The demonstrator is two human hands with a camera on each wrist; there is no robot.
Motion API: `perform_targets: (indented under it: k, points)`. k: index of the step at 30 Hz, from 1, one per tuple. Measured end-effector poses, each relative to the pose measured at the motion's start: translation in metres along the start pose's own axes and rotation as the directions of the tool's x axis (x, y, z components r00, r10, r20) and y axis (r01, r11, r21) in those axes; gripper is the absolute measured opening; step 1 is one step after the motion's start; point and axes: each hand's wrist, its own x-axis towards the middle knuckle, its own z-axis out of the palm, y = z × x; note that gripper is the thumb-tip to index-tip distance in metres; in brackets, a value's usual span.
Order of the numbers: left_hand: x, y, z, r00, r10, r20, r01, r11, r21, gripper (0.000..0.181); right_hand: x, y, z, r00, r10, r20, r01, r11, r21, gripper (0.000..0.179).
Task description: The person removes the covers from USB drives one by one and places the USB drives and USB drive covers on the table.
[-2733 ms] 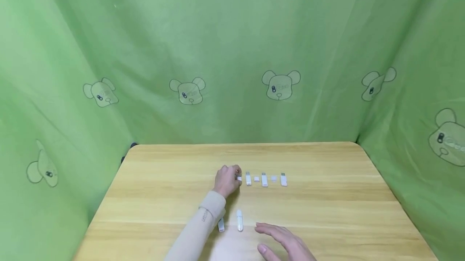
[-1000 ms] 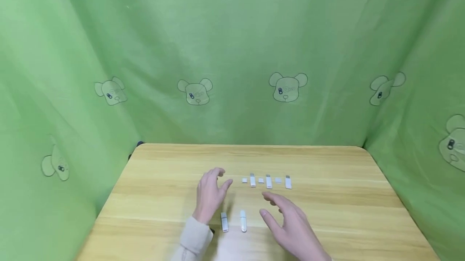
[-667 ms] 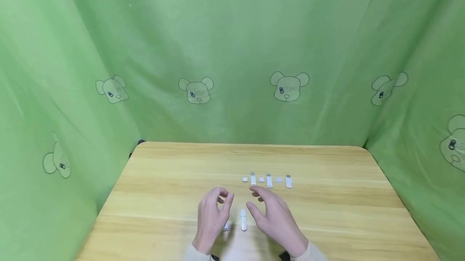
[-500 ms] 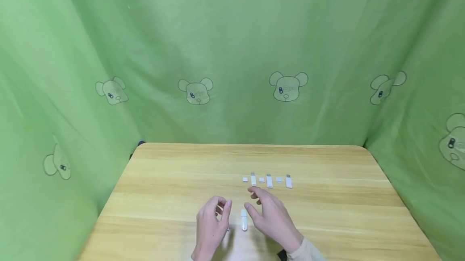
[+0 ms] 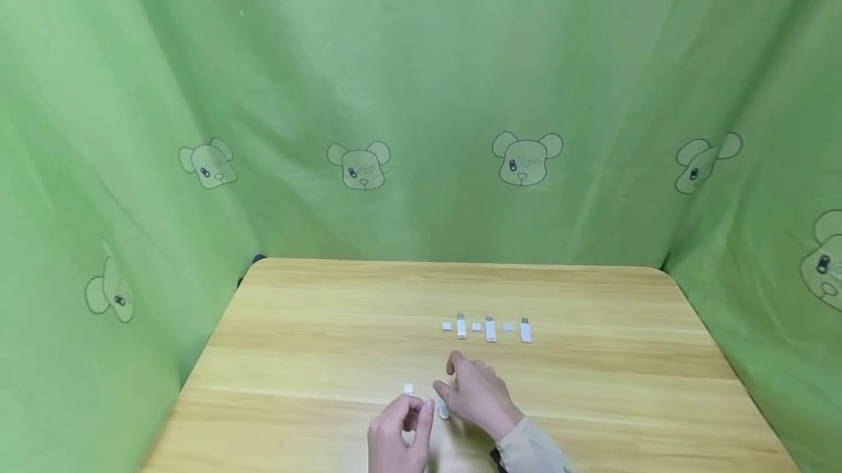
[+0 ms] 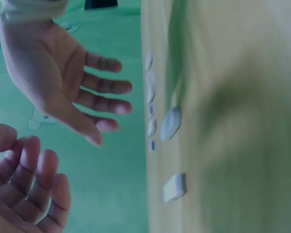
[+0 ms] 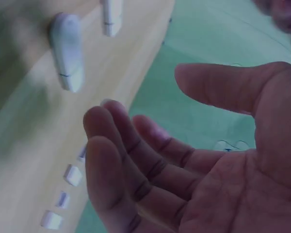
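Note:
My left hand (image 5: 397, 436) hovers near the front of the table, its fingers loosely curled and thumb near the index fingertip, nothing visible between them. Just beyond it lies a rectangular white USB stick (image 5: 409, 389), partly hidden by the hand in the head view; the left wrist view shows this capped USB stick (image 6: 175, 188) lying on the wood. My right hand (image 7: 203, 160) is relaxed and holds nothing. In the head view it overlaps a rounded white USB stick (image 5: 444, 410); its capped, whole shape shows in the right wrist view (image 7: 69, 53).
Farther back on the wooden table (image 5: 296, 327) runs a row: three uncapped white USB sticks, such as the rightmost stick (image 5: 526, 331), alternating with three small caps, such as the leftmost cap (image 5: 446, 326). Green curtains (image 5: 421, 93) enclose the table's back and sides.
My left hand has left the small cap at the row's left end and come back toward the front edge. My right hand has moved forward and left, over the rounded USB stick.

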Motion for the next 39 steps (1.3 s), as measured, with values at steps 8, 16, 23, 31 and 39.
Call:
perform_targets:
  k: [8, 16, 23, 31, 39]
  points:
    - [-0.021, 0.001, 0.010, 0.999, 0.045, 0.011, -0.044, 0.997, -0.062, 0.024, 0.007, 0.013, 0.019, 0.996, 0.076, 0.036, -0.073, 0.994, -0.087, 0.035]
    - [-0.034, -0.001, 0.015, 0.995, 0.086, 0.059, -0.081, 0.993, -0.080, 0.024, 0.011, 0.023, 0.031, 0.996, 0.086, 0.025, -0.082, 0.988, -0.132, 0.036]
    - [-0.036, -0.005, 0.016, 0.988, 0.133, 0.080, -0.128, 0.989, -0.075, 0.023, 0.013, 0.025, 0.032, 0.997, 0.070, 0.042, -0.063, 0.987, -0.150, 0.029]
    - [-0.035, -0.002, 0.016, 0.994, 0.069, 0.086, -0.063, 0.995, -0.077, 0.024, 0.014, 0.026, 0.031, 0.994, 0.081, 0.079, -0.076, 0.995, -0.063, 0.025]
    - [-0.033, -0.003, 0.015, 0.993, 0.080, 0.087, -0.074, 0.995, -0.072, 0.023, 0.013, 0.030, 0.025, 0.994, 0.059, 0.094, -0.060, 0.998, 0.012, 0.022]
